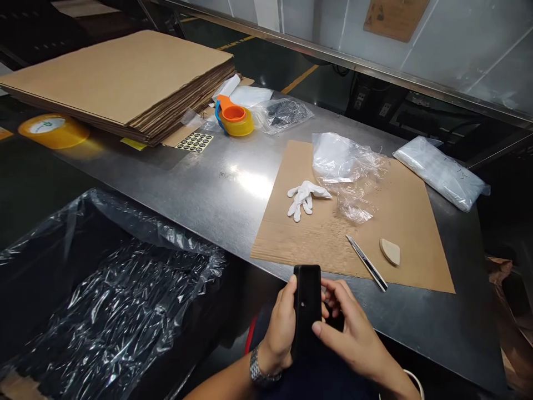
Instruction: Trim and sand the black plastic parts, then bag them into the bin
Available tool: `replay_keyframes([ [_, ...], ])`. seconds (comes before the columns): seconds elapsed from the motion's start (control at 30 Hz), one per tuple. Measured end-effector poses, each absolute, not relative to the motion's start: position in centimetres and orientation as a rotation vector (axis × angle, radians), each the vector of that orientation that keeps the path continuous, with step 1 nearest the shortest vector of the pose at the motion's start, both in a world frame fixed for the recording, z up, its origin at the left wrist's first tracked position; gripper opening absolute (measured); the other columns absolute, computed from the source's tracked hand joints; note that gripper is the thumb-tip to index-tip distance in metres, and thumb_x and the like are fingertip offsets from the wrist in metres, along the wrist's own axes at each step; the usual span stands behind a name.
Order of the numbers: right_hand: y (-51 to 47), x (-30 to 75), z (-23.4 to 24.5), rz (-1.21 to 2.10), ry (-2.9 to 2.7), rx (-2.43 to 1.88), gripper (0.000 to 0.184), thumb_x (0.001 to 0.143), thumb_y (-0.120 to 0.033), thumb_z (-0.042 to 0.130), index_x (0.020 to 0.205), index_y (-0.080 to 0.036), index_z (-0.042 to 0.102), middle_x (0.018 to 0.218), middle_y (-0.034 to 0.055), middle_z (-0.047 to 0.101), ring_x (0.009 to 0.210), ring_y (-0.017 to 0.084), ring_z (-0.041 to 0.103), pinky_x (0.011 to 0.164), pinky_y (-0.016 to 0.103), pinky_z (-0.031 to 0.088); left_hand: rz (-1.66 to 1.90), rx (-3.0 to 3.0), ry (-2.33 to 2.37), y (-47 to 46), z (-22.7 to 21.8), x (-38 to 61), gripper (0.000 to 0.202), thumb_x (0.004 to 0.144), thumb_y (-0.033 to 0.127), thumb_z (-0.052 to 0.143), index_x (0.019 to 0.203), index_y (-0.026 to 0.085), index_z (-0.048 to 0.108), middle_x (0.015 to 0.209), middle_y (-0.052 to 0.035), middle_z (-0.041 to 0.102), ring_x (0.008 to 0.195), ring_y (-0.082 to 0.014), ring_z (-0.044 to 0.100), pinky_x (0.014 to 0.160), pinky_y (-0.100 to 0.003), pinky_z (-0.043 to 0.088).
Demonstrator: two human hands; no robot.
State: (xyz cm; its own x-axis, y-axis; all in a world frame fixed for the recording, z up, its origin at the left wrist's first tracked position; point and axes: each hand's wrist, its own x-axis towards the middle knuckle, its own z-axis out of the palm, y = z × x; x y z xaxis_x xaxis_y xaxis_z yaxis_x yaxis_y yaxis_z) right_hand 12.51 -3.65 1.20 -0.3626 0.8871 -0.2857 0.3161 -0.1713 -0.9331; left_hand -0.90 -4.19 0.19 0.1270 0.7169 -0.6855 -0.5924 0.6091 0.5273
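A long black rectangular case [307, 303] with rounded corners and a small light spot near its middle is held upright over the near table edge. My left hand [280, 328] is closed around its left side, thumb along the edge. From the right, my right hand [350, 328] grips the same case, its thumb at the right edge and its fingers bent behind. Dark material shows between the right fingers; I cannot make out whether it belongs to the case. Closest on the table are a utility knife [366, 263] and a beige rounded block [390, 252], both lying on a cardboard sheet [291, 244].
White gloves [307, 197] and crumpled clear plastic bags [339, 161] lie on the cardboard. A wrapped packet [441, 172] sits right. Farther back are an orange tape dispenser [235, 116], stacked cardboard [125, 78] and a yellow tape roll [54, 131]. A black-lined bin [125, 300] stands left.
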Motion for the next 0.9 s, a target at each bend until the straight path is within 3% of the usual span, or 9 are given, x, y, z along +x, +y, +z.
replay_keyframes([
  [0.17,-3.1,12.3,0.7,1.473,-1.640,-1.553,0.011,0.084,-0.030,0.051,0.081,-0.019,0.053,0.066,-0.0017,0.052,0.058,0.011,0.050,0.053,0.022,0.040,0.926,0.159,1.077,-4.2,0.5,-0.7,0.053,0.080,0.058,0.044,0.081,0.010,0.066,0.060,-0.0060,0.067,0.055,-0.0155,0.061,0.052,-0.024,0.044],
  [0.3,-1.7,12.3,0.5,1.349,-1.609,-1.693,0.041,0.089,-0.041,0.042,0.054,-0.019,0.044,0.042,-0.0045,0.043,0.040,0.009,0.043,0.045,0.022,0.032,0.699,0.074,1.002,-4.0,0.6,-0.8,0.067,0.084,0.062,0.030,0.079,0.006,0.066,0.051,-0.0087,0.064,0.043,-0.0125,0.056,0.041,-0.020,0.037],
  [0.4,-1.9,12.8,1.1,1.402,-1.698,-1.588,0.023,0.083,-0.040,0.054,0.085,-0.018,0.060,0.066,0.0000,0.058,0.059,0.013,0.054,0.054,0.023,0.040,0.760,0.031,0.950,-3.6,0.7,-1.2,0.064,0.085,0.059,0.029,0.084,0.006,0.066,0.052,-0.0080,0.064,0.043,-0.0121,0.056,0.043,-0.020,0.040],
  [0.47,-2.6,13.0,1.6,1.490,-1.809,-1.480,0.053,0.074,-0.033,0.065,0.122,-0.022,0.047,0.098,0.0048,0.059,0.083,0.017,0.056,0.065,0.025,0.045,0.841,0.037,0.955,-3.5,0.8,-1.3,0.061,0.086,0.056,0.031,0.084,0.006,0.066,0.054,-0.0075,0.065,0.044,-0.0122,0.056,0.047,-0.021,0.043],
  [0.53,-3.3,12.8,1.8,1.510,-1.887,-1.434,0.071,0.069,-0.025,0.067,0.132,-0.024,0.034,0.114,0.0069,0.053,0.096,0.019,0.053,0.072,0.027,0.046,0.876,0.048,0.977,-3.4,0.7,-1.3,0.060,0.086,0.055,0.031,0.082,0.006,0.066,0.055,-0.0080,0.065,0.046,-0.0132,0.058,0.050,-0.023,0.046],
  [0.6,-3.5,12.4,1.6,1.472,-1.872,-1.476,0.056,0.072,-0.022,0.062,0.124,-0.022,0.042,0.102,0.0047,0.057,0.086,0.017,0.055,0.068,0.025,0.045,0.892,0.046,0.985,-3.3,0.6,-1.1,0.059,0.087,0.054,0.032,0.082,0.005,0.066,0.056,-0.0084,0.066,0.047,-0.0142,0.059,0.050,-0.023,0.046],
  [0.7,-2.9,11.8,0.8,1.370,-1.741,-1.633,0.012,0.082,-0.030,0.052,0.085,-0.019,0.055,0.064,-0.0027,0.054,0.052,0.011,0.049,0.049,0.021,0.037,0.865,0.004,0.989,-3.2,0.4,-0.9,0.056,0.088,0.051,0.033,0.082,0.006,0.066,0.057,-0.0076,0.066,0.044,-0.0138,0.058,0.046,-0.023,0.046],
  [0.8,-1.6,12.3,-0.1,1.204,-1.619,-1.746,0.037,0.087,-0.042,0.044,0.059,-0.019,0.047,0.047,-0.0037,0.046,0.043,0.009,0.043,0.045,0.022,0.031,0.774,-0.029,0.947,-2.9,0.2,-1.3,0.061,0.089,0.050,0.028,0.079,0.003,0.067,0.062,-0.0106,0.068,0.047,-0.0143,0.061,0.047,-0.022,0.047],
  [0.9,-0.5,13.3,-0.7,1.160,-1.565,-1.729,0.039,0.090,-0.046,0.037,0.069,-0.018,0.054,0.052,-0.0017,0.051,0.048,0.011,0.046,0.051,0.024,0.036,0.726,-0.072,0.808,-2.4,0.1,-1.8,0.071,0.090,0.052,0.022,0.080,-0.002,0.068,0.072,-0.0158,0.069,0.059,-0.0168,0.065,0.055,-0.022,0.051],
])
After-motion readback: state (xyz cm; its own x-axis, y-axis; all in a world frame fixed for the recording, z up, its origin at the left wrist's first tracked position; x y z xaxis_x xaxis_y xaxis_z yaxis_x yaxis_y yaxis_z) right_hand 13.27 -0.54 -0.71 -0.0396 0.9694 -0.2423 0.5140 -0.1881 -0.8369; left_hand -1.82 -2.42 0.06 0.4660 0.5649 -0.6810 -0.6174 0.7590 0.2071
